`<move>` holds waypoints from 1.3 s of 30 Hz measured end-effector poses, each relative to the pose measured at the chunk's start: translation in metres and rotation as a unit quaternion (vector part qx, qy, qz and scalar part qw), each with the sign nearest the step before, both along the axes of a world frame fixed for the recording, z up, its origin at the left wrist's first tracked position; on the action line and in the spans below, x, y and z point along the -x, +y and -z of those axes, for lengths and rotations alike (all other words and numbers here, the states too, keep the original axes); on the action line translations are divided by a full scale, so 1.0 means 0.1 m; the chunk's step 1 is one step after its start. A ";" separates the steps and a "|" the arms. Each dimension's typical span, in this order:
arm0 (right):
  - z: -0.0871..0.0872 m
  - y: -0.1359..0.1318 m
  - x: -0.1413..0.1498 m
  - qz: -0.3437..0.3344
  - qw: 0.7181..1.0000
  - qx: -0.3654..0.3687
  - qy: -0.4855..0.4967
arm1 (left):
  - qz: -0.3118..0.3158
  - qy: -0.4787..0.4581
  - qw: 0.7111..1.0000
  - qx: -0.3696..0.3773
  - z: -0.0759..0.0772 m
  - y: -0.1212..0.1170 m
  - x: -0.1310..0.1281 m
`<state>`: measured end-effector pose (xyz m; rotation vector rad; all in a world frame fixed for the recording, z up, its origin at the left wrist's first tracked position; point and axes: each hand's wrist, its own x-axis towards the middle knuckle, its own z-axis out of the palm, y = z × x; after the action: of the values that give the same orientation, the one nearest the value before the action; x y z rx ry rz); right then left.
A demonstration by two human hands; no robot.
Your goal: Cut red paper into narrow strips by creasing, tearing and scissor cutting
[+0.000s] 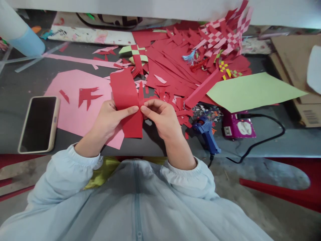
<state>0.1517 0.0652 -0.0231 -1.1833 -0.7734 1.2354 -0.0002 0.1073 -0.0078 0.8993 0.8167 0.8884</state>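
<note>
Head view: the left hand [108, 118] and right hand [162, 120] both hold one red paper sheet [124, 89] by the right edge of one pink paper sheet [82, 82]; one smartphone [38, 124] lies left of the pink sheet, one blue glue gun [208, 135] well right

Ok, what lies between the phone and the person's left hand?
In the head view, the pink sheet lies between the phone and the left hand; two red paper pieces rest on it.
</note>
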 end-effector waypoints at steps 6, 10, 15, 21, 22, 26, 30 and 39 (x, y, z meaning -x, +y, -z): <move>0.02 -0.01 -0.01 0.006 1.000 -0.015 -0.019 | -0.017 0.016 1.000 -0.001 0.00 -0.01 -0.01; 0.01 -0.01 0.00 0.009 1.000 -0.006 -0.015 | -0.013 0.008 1.000 0.008 -0.01 -0.01 -0.01; -0.01 -0.01 0.00 0.016 1.000 0.001 -0.019 | 0.012 0.018 0.999 0.037 -0.04 -0.01 0.00; -0.02 -0.02 -0.01 -0.010 0.999 0.024 -0.022 | 0.003 0.029 0.999 0.028 -0.04 0.00 0.03; -0.02 -0.02 -0.01 -0.009 0.999 0.022 -0.030 | 0.007 0.032 0.999 0.027 -0.03 0.00 0.03; -0.02 -0.02 -0.01 -0.007 0.998 0.008 -0.060 | 0.016 0.036 0.999 0.024 -0.01 -0.01 0.04; -0.02 -0.01 -0.01 0.001 0.996 -0.001 -0.092 | 0.004 0.030 0.999 0.014 0.00 -0.01 0.01; -0.01 -0.01 0.00 0.000 0.999 0.013 -0.035 | -0.017 0.031 0.999 0.001 -0.01 0.00 0.00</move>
<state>0.1515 0.0645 -0.0218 -1.2528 -0.8116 1.2118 -0.0003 0.1078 -0.0072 0.9167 0.8880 0.8925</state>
